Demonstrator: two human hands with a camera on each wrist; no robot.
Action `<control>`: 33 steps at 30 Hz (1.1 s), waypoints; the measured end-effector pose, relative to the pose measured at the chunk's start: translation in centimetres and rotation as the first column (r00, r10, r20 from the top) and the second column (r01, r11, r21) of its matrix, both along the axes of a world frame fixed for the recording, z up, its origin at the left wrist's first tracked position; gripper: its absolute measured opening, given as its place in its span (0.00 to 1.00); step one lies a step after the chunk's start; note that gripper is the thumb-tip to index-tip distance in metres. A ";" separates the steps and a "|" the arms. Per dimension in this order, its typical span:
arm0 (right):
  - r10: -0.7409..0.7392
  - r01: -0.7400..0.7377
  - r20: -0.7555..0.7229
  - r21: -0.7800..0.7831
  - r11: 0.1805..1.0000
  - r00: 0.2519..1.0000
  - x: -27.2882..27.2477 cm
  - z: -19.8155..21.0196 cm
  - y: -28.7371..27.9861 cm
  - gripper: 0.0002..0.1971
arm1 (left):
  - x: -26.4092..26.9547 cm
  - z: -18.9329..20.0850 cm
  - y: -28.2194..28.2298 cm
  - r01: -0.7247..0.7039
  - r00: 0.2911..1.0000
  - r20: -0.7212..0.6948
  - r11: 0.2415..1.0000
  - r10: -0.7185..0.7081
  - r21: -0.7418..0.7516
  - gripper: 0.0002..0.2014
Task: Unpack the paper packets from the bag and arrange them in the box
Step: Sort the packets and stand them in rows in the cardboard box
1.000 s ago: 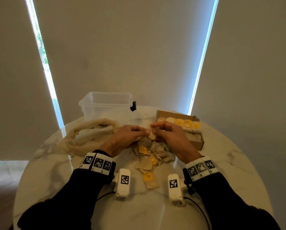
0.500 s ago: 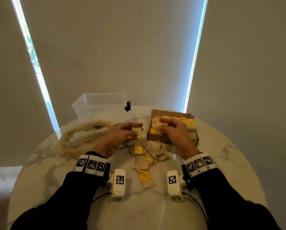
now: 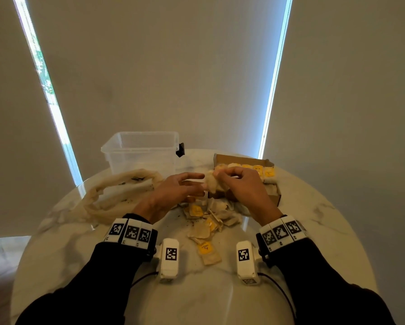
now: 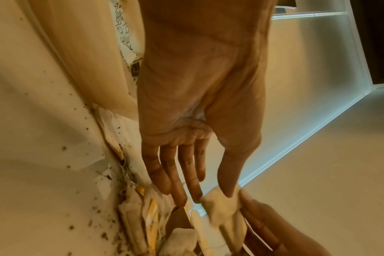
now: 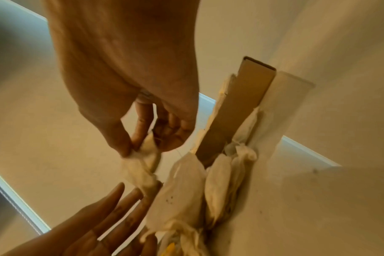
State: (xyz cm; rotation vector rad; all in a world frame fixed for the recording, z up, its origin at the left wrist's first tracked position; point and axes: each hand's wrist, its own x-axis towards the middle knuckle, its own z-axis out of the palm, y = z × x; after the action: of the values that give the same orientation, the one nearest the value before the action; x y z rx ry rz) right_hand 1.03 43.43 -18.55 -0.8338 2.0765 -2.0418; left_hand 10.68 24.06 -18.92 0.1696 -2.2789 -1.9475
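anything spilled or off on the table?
Yes. Dark crumbs are scattered on the table by the loose packets, as if some leaked. The right hand pinches a crumpled packet.

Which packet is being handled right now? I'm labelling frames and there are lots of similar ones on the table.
Start at the cardboard box on the right of the round marble table. Just left of it, the right hand pinches one crumpled pale packet, with the left hand open beside it. Unlike the loose pile below, this packet is lifted off the table.
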 end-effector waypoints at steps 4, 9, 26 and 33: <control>-0.026 0.026 -0.020 0.023 0.999 0.999 0.0 0.3 0.3 0.04 | 0.1 0.1 -0.1 -0.041 0.999 -0.024 0.999 0.042 0.026 0.20; 0.042 -0.041 -0.016 0.055 0.998 0.999 0.2 0.4 0.3 0.04 | 0.2 0.0 0.1 -0.043 0.999 -0.012 0.999 0.043 -0.023 0.20; -0.147 0.187 -0.166 0.263 0.946 0.975 -5.7 3.2 1.2 0.18 | 0.3 0.2 0.2 -0.147 0.982 0.125 0.989 0.144 0.013 0.10; -0.156 0.201 -0.300 0.124 0.972 0.941 -6.1 10.0 -0.5 0.17 | -0.2 -0.4 -0.3 -0.166 0.978 0.131 0.986 0.161 0.029 0.09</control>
State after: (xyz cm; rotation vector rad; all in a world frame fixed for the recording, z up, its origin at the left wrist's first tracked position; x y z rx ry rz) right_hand -5.08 42.91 -8.58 -1.0021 2.5150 -1.9062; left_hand 10.45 23.74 -19.37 0.4845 -2.2234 -1.9499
